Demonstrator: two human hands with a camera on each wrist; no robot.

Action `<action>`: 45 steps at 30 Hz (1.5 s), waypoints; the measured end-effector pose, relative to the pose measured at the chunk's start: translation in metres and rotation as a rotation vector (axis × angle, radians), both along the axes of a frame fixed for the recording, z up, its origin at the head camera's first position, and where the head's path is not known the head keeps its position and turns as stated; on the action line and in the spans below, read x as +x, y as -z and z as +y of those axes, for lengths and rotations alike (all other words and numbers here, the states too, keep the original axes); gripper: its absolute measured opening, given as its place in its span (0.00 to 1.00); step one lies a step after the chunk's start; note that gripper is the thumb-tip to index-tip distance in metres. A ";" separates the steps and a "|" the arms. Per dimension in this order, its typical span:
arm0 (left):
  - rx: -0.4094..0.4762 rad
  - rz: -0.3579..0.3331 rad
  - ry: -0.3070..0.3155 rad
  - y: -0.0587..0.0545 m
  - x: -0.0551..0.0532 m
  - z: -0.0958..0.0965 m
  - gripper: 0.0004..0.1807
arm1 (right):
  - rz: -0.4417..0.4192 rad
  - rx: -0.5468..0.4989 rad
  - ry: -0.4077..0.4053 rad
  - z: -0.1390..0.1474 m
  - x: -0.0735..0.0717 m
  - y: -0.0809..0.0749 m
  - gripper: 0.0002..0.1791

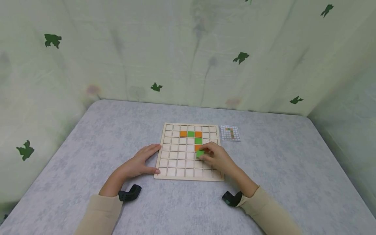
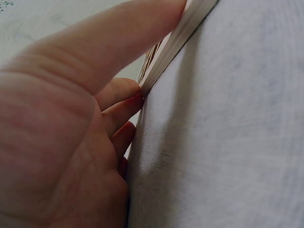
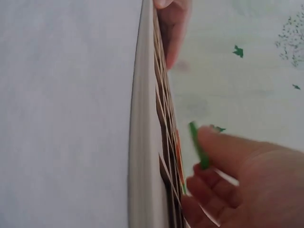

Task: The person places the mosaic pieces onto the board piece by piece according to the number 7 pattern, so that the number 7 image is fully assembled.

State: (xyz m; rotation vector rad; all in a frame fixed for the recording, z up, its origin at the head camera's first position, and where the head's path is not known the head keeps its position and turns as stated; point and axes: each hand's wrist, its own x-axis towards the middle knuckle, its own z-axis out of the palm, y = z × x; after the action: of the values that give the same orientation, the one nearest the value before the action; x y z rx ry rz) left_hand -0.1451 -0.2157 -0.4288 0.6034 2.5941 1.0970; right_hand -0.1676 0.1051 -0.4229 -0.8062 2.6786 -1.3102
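Observation:
A square wooden grid board (image 1: 173,163) lies on the table. My right hand (image 1: 220,159) pinches a green square tile (image 1: 199,153) between thumb and fingers over the board's right half. In the right wrist view that tile (image 3: 198,147) is tilted and raised off the grid. Along the board's left edge rests my left hand (image 1: 135,164), fingers and thumb spread and touching the rim. Seated in one row are an orange tile (image 1: 183,133), a green tile (image 1: 191,134) and another orange tile (image 1: 198,134). Below the last come a green tile (image 1: 198,141) and a partly covered orange tile (image 1: 197,148).
A small printed card (image 1: 230,133) with a coloured grid pattern lies just right of the board's upper corner. The grey table (image 1: 126,124) reaches back to a pale curtain (image 1: 176,49) with green leaf-like shapes. Each wrist wears a black device (image 1: 130,193).

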 end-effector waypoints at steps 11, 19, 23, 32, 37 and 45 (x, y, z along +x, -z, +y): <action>-0.003 0.003 0.005 0.000 -0.001 0.000 0.53 | 0.000 0.069 0.016 -0.005 0.000 0.008 0.11; -0.002 0.006 0.009 0.001 -0.001 0.000 0.52 | -0.050 0.085 -0.017 -0.003 0.001 0.003 0.17; -0.001 0.005 0.012 0.001 -0.001 0.000 0.52 | -0.047 0.072 -0.014 0.005 0.002 -0.009 0.20; 0.000 0.011 0.013 0.000 -0.001 -0.001 0.52 | 0.053 0.070 0.007 0.048 0.015 -0.025 0.24; 0.000 0.012 0.016 0.000 0.000 -0.001 0.52 | 0.048 0.077 -0.009 0.067 0.021 -0.019 0.26; -0.006 0.015 0.013 0.000 0.000 -0.001 0.52 | -0.022 0.155 0.001 0.082 0.024 0.001 0.23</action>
State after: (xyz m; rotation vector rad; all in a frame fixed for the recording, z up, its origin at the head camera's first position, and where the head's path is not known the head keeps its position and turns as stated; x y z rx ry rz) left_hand -0.1454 -0.2172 -0.4286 0.6286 2.6012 1.0847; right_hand -0.1440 0.1876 -0.4237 -0.7678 2.7212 -1.0872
